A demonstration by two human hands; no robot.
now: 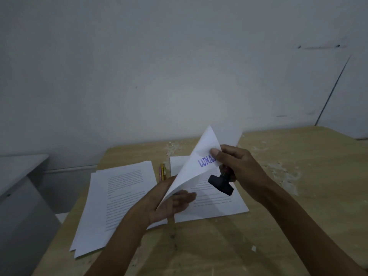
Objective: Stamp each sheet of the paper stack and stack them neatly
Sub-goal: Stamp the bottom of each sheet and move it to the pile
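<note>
A lifted sheet (196,166) curls up between the two hands, carrying a blue stamped word that reads "LUNA" before the thumb covers the rest. The right hand (237,166) pinches the sheet's upper part between thumb and fingers, and the same hand also holds the stamp (221,184), its black block hanging just below the fingers, above the printed lines of the right pile (219,204). The left hand (171,202) lies under the sheet's lower edge with the palm up and the fingers stretched out and relaxed; the paper's edge rests against it, and the fingertips are blurred. The right pile lies flat on the desk (298,196) directly under both hands, its near corner just to the right of the left wrist. The left pile (111,206) lies on the desk to the left of the left hand, loosely fanned at its near corners, with the left forearm crossing its right edge. A few pencils (162,172) lie between the two piles, beyond the left hand. Pale scuffed patches mark the desk beyond and to the right of the right hand.
</note>
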